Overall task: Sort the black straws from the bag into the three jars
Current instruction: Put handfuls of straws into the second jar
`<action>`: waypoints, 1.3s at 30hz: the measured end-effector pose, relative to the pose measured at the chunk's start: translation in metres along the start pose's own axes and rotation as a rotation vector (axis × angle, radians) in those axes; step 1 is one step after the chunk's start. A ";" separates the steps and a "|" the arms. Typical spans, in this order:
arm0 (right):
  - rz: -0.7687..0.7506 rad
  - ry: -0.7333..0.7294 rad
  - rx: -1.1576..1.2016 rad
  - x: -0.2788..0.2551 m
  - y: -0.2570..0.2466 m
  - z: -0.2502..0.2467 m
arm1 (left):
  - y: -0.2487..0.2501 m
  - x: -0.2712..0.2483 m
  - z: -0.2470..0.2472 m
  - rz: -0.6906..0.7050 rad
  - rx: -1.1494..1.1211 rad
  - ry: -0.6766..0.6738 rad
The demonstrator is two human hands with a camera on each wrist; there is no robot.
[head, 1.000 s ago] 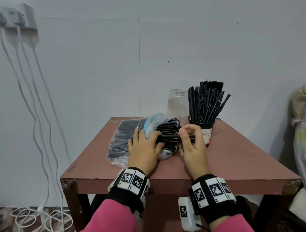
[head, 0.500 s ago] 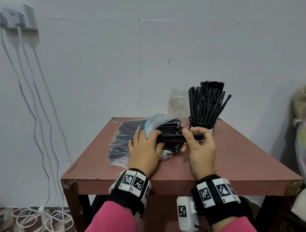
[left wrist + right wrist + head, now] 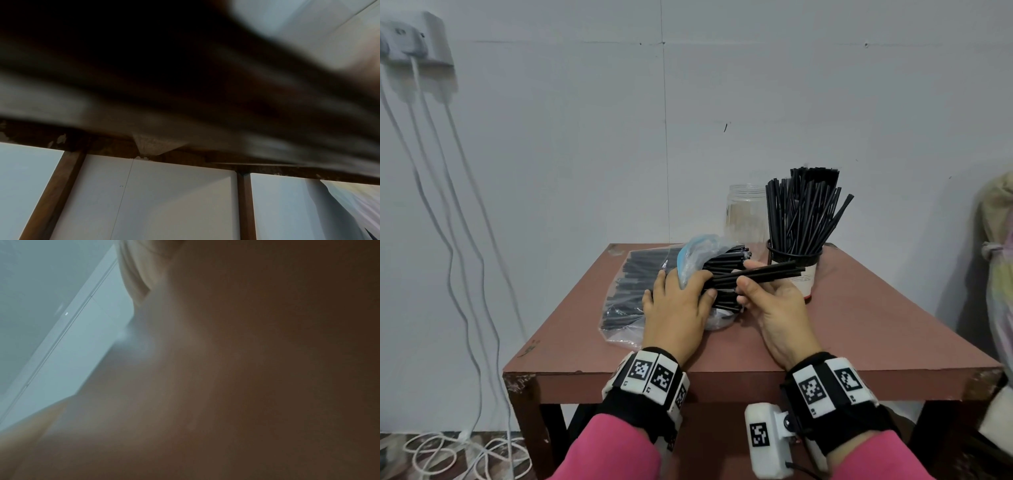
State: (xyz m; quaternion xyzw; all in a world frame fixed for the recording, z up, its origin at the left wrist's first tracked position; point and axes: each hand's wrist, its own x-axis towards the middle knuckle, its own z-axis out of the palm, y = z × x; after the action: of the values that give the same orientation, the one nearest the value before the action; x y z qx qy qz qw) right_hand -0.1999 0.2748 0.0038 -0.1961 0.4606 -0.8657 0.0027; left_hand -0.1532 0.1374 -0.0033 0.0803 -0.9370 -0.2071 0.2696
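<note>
Both wrist views are blurred and dark, showing little beyond table edge and skin. From the head view, the left hand (image 3: 677,308) lies on the clear bag (image 3: 626,301) of straws on the table (image 3: 859,329), fingers curled over its bunched blue-edged mouth, covering part of it. The right hand (image 3: 774,301) pinches a few black straws (image 3: 763,274) between thumb and fingers, their far ends just in front of the jar with straws (image 3: 796,253). An empty jar (image 3: 744,212) stands behind, partly hidden. A third jar is not visible. White cables (image 3: 448,240) hang on the wall to the left.
</note>
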 end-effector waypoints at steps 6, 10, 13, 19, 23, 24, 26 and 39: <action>-0.042 -0.038 -0.036 -0.001 0.001 0.004 | 0.000 0.000 0.000 -0.009 0.022 -0.014; -0.161 0.136 -0.087 0.001 -0.012 -0.005 | -0.001 0.001 0.000 -0.010 0.014 -0.007; -0.182 0.196 -0.191 0.005 -0.026 -0.016 | -0.002 0.001 0.000 -0.002 0.015 -0.010; -0.187 0.232 -0.267 0.008 -0.032 -0.017 | -0.002 0.001 0.000 -0.006 0.008 -0.023; -0.180 0.335 -0.216 0.012 -0.020 -0.011 | -0.003 0.002 0.000 -0.018 0.021 -0.051; -0.181 0.337 -0.201 0.012 -0.019 -0.011 | -0.003 0.002 0.000 -0.019 0.022 -0.057; -0.183 0.305 -0.201 0.009 -0.020 -0.011 | -0.003 0.002 -0.001 -0.022 0.019 -0.065; -0.265 -0.097 -0.327 -0.022 -0.043 -0.007 | -0.001 0.003 0.001 -0.034 0.063 -0.082</action>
State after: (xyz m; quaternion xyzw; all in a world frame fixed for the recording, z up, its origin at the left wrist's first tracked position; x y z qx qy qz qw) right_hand -0.1748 0.3094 0.0269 -0.2942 0.5644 -0.7618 -0.1209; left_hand -0.1556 0.1361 -0.0031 0.0963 -0.9518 -0.1851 0.2249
